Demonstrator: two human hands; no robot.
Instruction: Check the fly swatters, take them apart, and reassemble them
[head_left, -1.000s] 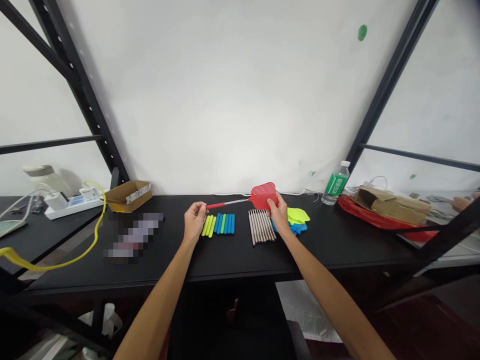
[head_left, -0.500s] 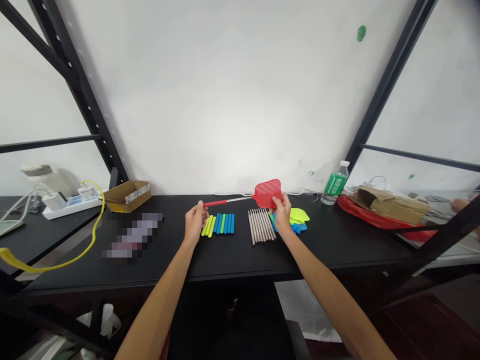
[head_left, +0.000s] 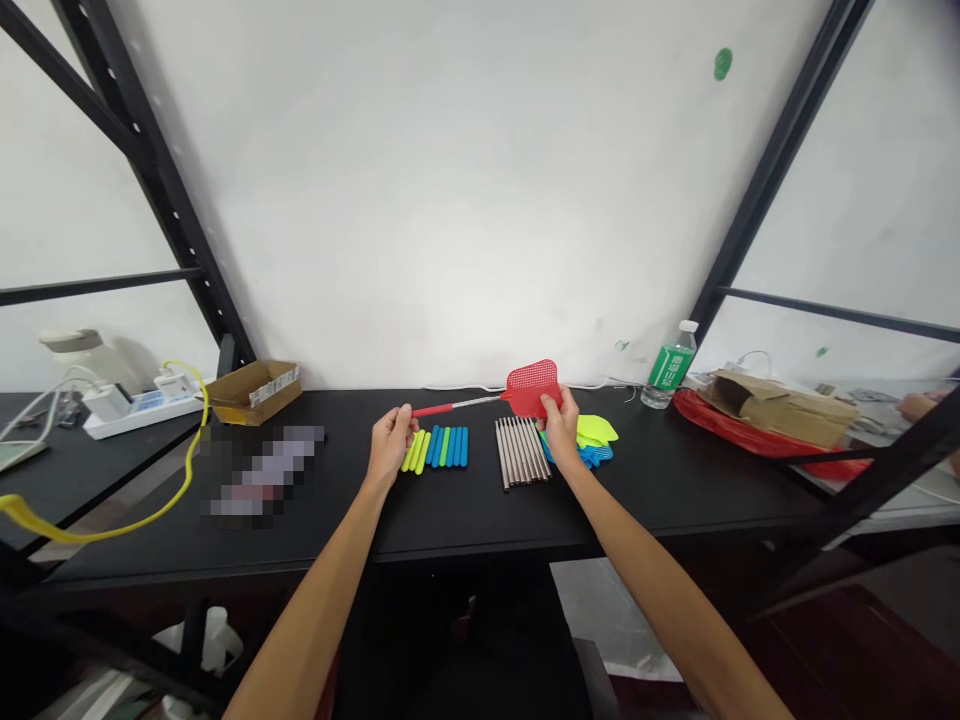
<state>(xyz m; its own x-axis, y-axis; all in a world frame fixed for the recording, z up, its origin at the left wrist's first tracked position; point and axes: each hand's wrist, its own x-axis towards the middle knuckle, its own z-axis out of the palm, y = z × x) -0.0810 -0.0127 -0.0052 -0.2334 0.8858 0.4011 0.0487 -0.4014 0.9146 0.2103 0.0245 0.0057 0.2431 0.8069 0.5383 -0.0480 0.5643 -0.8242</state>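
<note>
A red fly swatter (head_left: 531,388) with a metal rod is held level above the black table. My left hand (head_left: 390,443) is closed round the end of its red handle. At the other end my right hand (head_left: 561,425) pinches the perforated head by its lower right edge. Below, between the hands, lie a row of yellow, blue and green handle sleeves (head_left: 448,447) and a row of metal rods (head_left: 520,450). Partly behind my right hand are yellow-green swatter heads (head_left: 596,430) and blue swatter heads (head_left: 594,455).
A water bottle (head_left: 670,366) stands at the back right, beside a torn cardboard box (head_left: 780,408) on red material. To the left are an open cardboard box (head_left: 255,392), a white power strip (head_left: 142,412) and a yellow cable (head_left: 191,460). Part of another person's hand (head_left: 916,407) shows at the far right.
The swatter has shifted very slightly left, with both hands still holding it. The rows on the table are unchanged.
</note>
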